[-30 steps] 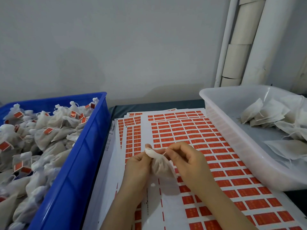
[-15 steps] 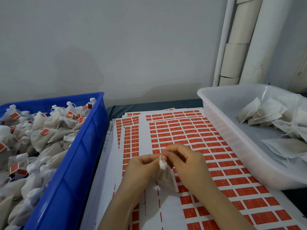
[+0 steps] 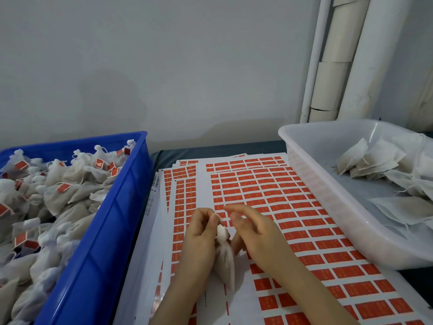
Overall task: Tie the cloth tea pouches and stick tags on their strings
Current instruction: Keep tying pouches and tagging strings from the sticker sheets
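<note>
Left hand (image 3: 201, 233): left of the pouch (image 3: 226, 261), fingers curled, thumb and forefinger pinching its gathered neck.
Right hand (image 3: 255, 228): right of the pouch, forefinger stretched above its neck, thumb apart, other fingers loosely curled beside it.

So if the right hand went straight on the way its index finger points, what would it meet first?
Probably the left hand, pinching the pouch neck just ahead; depth is unclear, so it might pass above it, over the sticker sheets.
</note>
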`<state>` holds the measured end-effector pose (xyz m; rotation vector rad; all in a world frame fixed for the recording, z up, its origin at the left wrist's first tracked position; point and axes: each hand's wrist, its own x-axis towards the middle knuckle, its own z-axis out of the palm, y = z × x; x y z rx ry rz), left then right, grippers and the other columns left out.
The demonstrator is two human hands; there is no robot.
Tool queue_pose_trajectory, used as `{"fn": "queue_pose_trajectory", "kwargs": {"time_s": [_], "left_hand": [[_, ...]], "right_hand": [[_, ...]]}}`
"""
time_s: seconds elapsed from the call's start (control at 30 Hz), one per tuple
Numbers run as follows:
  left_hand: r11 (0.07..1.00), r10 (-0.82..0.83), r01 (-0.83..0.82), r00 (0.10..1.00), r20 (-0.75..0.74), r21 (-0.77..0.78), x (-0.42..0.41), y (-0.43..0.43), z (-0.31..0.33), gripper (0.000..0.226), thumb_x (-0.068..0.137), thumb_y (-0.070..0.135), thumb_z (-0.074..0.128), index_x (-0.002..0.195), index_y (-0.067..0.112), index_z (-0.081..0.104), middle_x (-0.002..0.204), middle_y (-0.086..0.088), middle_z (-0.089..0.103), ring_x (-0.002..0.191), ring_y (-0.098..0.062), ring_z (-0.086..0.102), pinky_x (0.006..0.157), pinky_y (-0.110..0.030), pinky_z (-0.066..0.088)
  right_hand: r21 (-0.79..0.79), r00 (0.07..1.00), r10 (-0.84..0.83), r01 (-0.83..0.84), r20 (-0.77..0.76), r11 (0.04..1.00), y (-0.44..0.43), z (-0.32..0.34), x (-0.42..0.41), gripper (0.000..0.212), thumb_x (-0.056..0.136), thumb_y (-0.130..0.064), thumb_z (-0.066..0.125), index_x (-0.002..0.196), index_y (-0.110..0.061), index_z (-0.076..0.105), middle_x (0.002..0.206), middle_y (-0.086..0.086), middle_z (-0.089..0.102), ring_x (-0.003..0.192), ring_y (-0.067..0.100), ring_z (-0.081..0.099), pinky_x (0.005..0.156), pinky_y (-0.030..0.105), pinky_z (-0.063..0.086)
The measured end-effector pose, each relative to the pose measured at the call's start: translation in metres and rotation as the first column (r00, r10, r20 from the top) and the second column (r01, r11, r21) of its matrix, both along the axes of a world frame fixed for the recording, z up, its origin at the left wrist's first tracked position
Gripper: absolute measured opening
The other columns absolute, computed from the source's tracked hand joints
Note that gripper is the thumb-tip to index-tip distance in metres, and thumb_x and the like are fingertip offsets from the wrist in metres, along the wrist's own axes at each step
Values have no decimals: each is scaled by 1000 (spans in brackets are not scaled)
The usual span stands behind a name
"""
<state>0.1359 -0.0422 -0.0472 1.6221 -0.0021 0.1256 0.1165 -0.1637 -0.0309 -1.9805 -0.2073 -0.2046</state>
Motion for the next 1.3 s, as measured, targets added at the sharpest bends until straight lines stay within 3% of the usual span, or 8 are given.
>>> {"fn": "queue_pose_trajectory", "kwargs": {"time_s": [0.13, 0.3, 0.5, 0.63, 0.77, 1.0, 1.17, 1.3], "left_hand": [[999, 47, -47, 998, 49, -6, -2, 0, 3, 19, 90, 44, 43, 95, 29, 54, 83, 18, 67, 78, -4, 68, 61, -19, 56], [995, -5, 10, 999, 49, -102, -3, 0, 5, 26, 77, 51, 49, 93, 34, 61, 94, 19, 70, 90, -3, 68, 77, -27, 56], [949, -191, 183, 981, -8, -257, -3, 2, 9, 13, 75, 38, 62, 81, 35, 73, 89, 2, 74, 86, -16, 72, 63, -25, 56], [964, -137, 136, 990, 11, -227, -5, 0, 11, 17, 75, 48, 54, 77, 45, 71, 79, 19, 72, 76, 1, 69, 52, -13, 51], [995, -96, 98, 993, 65, -35, -5, -2, 10, 41, 82, 61, 34, 97, 34, 61, 91, 30, 67, 87, 6, 66, 59, -10, 52], [988, -102, 72, 970, 222, 138, -7, -4, 8, 42, 82, 58, 30, 103, 32, 57, 94, 25, 67, 93, 2, 65, 72, -10, 52], [959, -139, 77, 967, 214, 274, -8, -4, 7, 27, 83, 50, 37, 92, 46, 62, 82, 33, 67, 87, 11, 61, 69, 0, 44], [936, -120, 50, 976, 183, 347, -10, -5, 3, 22, 81, 50, 36, 91, 52, 56, 80, 35, 63, 84, 16, 59, 66, 9, 35]], "right_hand": [[6, 998, 39, -39, -55, 999, 0, -2, 0, 28, 94, -42, 39, 119, -41, 52, 64, -22, 61, 64, 0, 64, 73, 14, 52], [3, 988, 80, -80, -134, 997, 2, 0, 0, 21, 94, -41, 40, 105, -36, 58, 56, -32, 58, 57, -7, 60, 59, 5, 44], [126, 984, 128, -112, -125, 986, -2, 6, -2, 9, 91, -29, 56, 88, -30, 65, 61, -22, 61, 55, -6, 55, 54, 6, 40], [322, 963, 171, -98, -209, 942, -5, 8, -2, 13, 91, -23, 56, 87, -18, 67, 56, -10, 57, 49, 3, 47, 50, 15, 39], [519, 947, 159, 9, -278, 855, -7, 8, -1, 19, 95, -16, 49, 86, -6, 63, 52, 0, 54, 43, 9, 41, 48, 20, 37], [784, 917, 215, 147, -336, 603, -7, 12, 4, 28, 97, -9, 40, 74, -1, 54, 56, 9, 47, 36, 11, 35, 40, 20, 35], [756, 906, 187, 187, -379, 627, -9, 15, 6, 32, 96, -5, 34, 65, -12, 34, 50, 2, 36, 34, 9, 24, 35, 18, 24], [747, 922, 101, 235, -374, 622, -14, 16, 7, 33, 95, -3, 34, 64, -13, 31, 48, 1, 36, 35, 8, 24, 35, 16, 22]]}}
